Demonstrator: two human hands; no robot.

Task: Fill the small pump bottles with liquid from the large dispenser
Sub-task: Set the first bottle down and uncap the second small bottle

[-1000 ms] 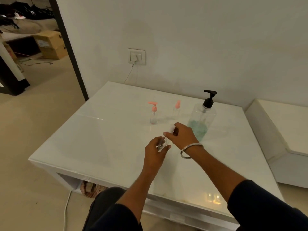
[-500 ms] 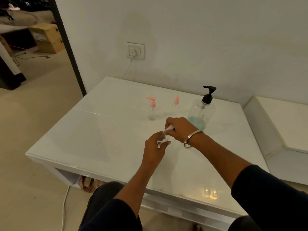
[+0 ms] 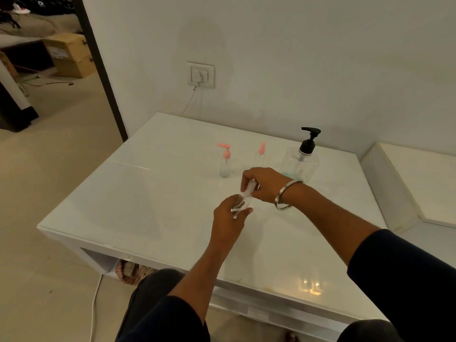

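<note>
A small clear pump bottle is held tilted above the white table. My left hand grips its body from below. My right hand, with a metal bangle on the wrist, pinches its white pump top. Two more small clear bottles with pink pumps stand behind: one at the left, one just beyond my right hand. The large clear dispenser with a black pump stands to the right of them, a little teal liquid in its bottom.
A wall socket with a cable sits above the table's far edge. A white ledge adjoins the table on the right. A doorway at the left opens to a room with cardboard boxes. Cloth lies on the shelf under the table.
Both hands stay on the small bottle in front of the dispenser. My right hand has shifted its hold on the pump top, and the camera has tilted slightly.
</note>
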